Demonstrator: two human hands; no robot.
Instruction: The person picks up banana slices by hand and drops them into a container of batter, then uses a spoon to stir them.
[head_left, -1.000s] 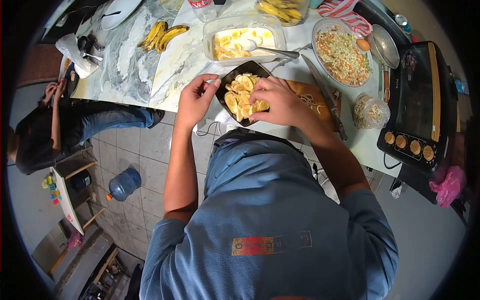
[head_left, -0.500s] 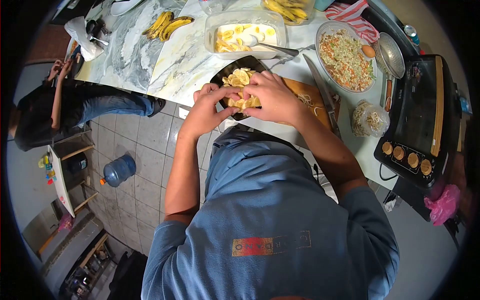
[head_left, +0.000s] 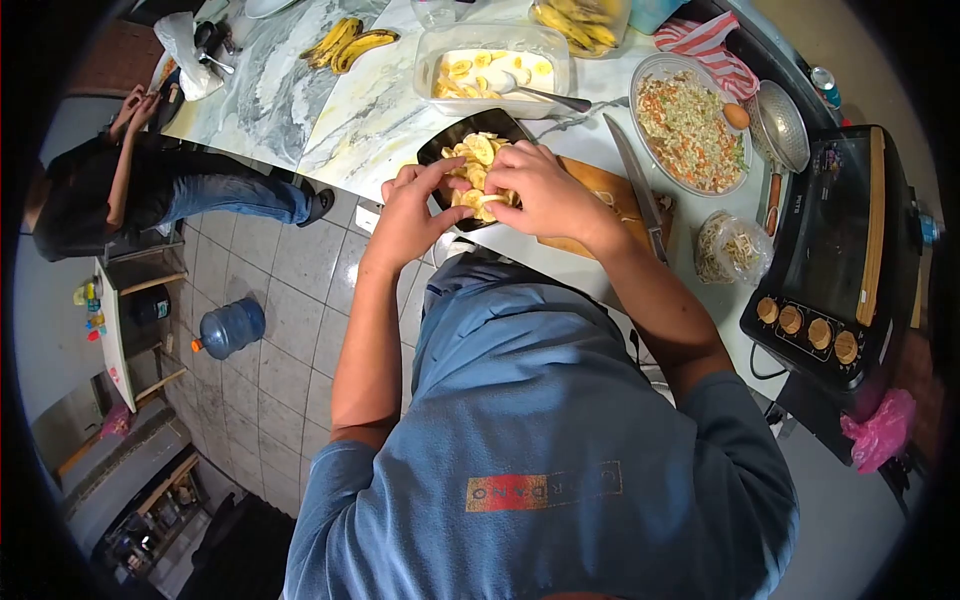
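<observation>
Banana slices (head_left: pixel 481 150) fill a dark square bowl (head_left: pixel 432 150) at the counter's front edge. Over the bowl's left side is my left hand (head_left: pixel 408 215), thumb and fingers apart, with nothing between them. My right hand (head_left: pixel 545 195) reaches over the bowl's right side and pinches a banana slice at its fingertips. Behind the bowl, a clear plastic container (head_left: pixel 425 60) holds white cream with banana slices and a spoon (head_left: pixel 552 98). Partly under my right forearm lies a wooden cutting board (head_left: pixel 575 245), with a large knife (head_left: pixel 635 175) along its right side.
At right are a plate of chopped vegetables (head_left: pixel 690 130) with an egg (head_left: pixel 736 116), a strainer (head_left: pixel 780 125), a bag of sprouts (head_left: pixel 733 248) and a toaster oven (head_left: pixel 825 240). Bananas (head_left: pixel 350 45) lie at back left. Another person (head_left: pixel 120 190) sits left, near a water jug (head_left: pixel 232 328).
My hands have moved slightly apart over the bowl, and the left fingers have opened. The whole view has shifted a little.
</observation>
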